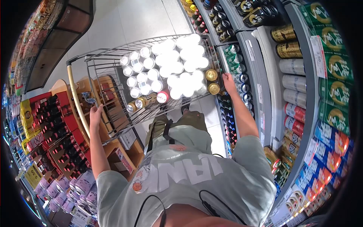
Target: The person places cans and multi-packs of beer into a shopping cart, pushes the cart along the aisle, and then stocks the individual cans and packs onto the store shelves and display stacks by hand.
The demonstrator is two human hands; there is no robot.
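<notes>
A wire shopping cart [109, 49] stands crosswise in front of me, with its pale handle [75, 96] on the left. My left hand [96, 113] is closed on the cart's frame just inside the handle. My right hand [228, 83] has its fingers curled over the cart's front edge, beside green cans [235, 59] on the shelf. Packs of white-topped cans [189, 81] fill much of the basket, overexposed in the middle. Two gold-topped cans [212, 82] stand at the front end. A red can [163, 96] and gold cans [138, 103] sit along the near side.
Shelves of canned drinks [293, 68] line my right side, with green multipacks [334, 83] farther right. On the left are a wooden display rack [123, 159], dark bottles with red labels [70, 145] and purple packs [83, 183]. Pale tiled floor [132, 19] lies beyond the cart.
</notes>
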